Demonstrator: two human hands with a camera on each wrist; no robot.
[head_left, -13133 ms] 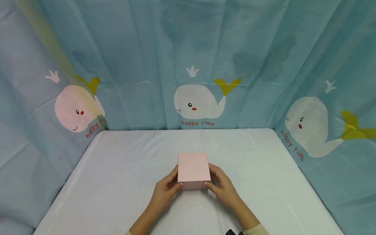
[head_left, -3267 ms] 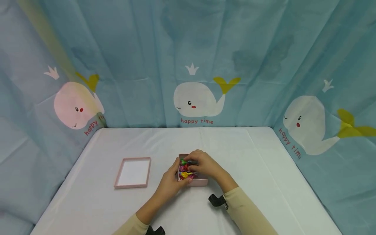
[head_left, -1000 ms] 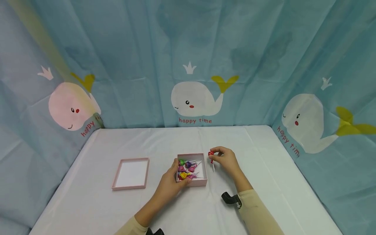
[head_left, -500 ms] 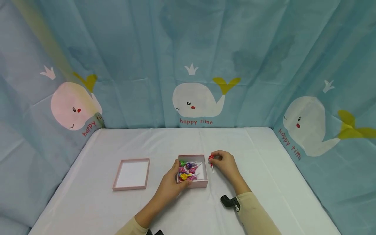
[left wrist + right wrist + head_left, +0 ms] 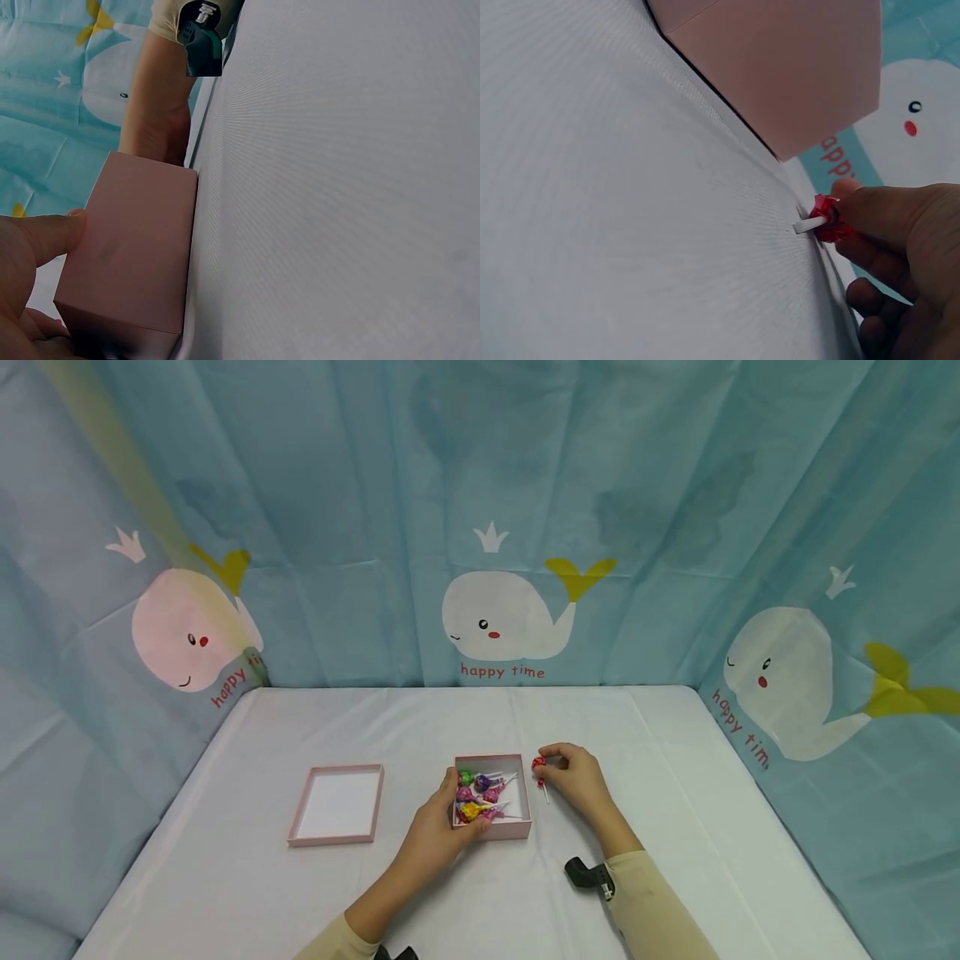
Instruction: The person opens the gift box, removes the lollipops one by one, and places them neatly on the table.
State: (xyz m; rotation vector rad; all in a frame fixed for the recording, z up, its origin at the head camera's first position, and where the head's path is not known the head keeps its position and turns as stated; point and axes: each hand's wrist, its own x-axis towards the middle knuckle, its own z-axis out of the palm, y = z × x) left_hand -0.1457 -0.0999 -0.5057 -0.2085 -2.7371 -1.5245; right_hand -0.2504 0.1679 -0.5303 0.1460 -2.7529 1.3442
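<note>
A pink square box without its lid stands mid-table, also seen from outside in the left wrist view. Several wrapped lollipops, green, purple, pink and yellow, lie inside with white sticks towards the right. My left hand grips the box's left side, thumb at the near wall and fingers along the left wall. To the right of the box, my right hand pinches a red-wrapped lollipop by its head between thumb and fingers. Its white stick points towards the person, close over the table.
The pink box lid lies inside-up on the white-covered table, left of the box. Blue curtains with printed whales enclose the table's back and sides. Black wrist mounts sit at the sleeves.
The lid has come off the box and lies to the left. My right hand has taken the red lollipop out and lowered it slightly beside the box. The last half second shows almost no motion.
</note>
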